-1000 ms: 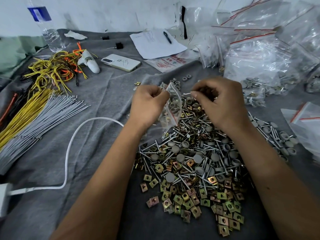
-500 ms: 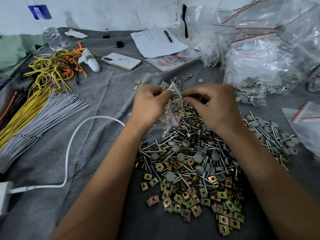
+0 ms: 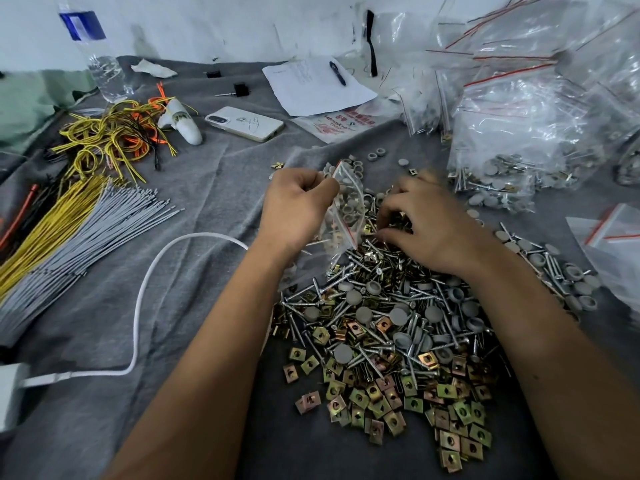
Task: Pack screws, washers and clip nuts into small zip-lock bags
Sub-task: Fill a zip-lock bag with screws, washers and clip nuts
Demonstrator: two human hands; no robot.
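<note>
Everything here is placed against the heap of hardware [image 3: 388, 317] on the grey cloth [image 3: 214, 209].

Nearest the person, at the heap's near edge, the brass-coloured clip nuts [image 3: 408, 403] lie spread flat and loose, likely so single pieces can be picked without digging. In the heap's middle the screws [image 3: 346, 296] and grey washers [image 3: 360, 312] are tangled together, within easy reach of both hands.

At the heap's far-left edge the left hand [image 3: 294, 209] pinches the small zip-lock bag [image 3: 346, 216] by its upper edge, so that it hangs upright, seemingly with its mouth toward the other hand; a few grey washers already show inside it. Just right of the bag, the right hand [image 3: 429, 223] is down on the heap's far part, fingers curled into the pieces as if gathering some. It is blurred, so what it holds, if anything, I cannot tell. The two hands are close but apart, with the bag between them.

Beyond the heap to the right, filled bags [image 3: 512, 147] are stacked out of the working area. Beyond it to the left lie a phone [image 3: 246, 123] and a bundle of grey and yellow wires [image 3: 76, 216].
</note>
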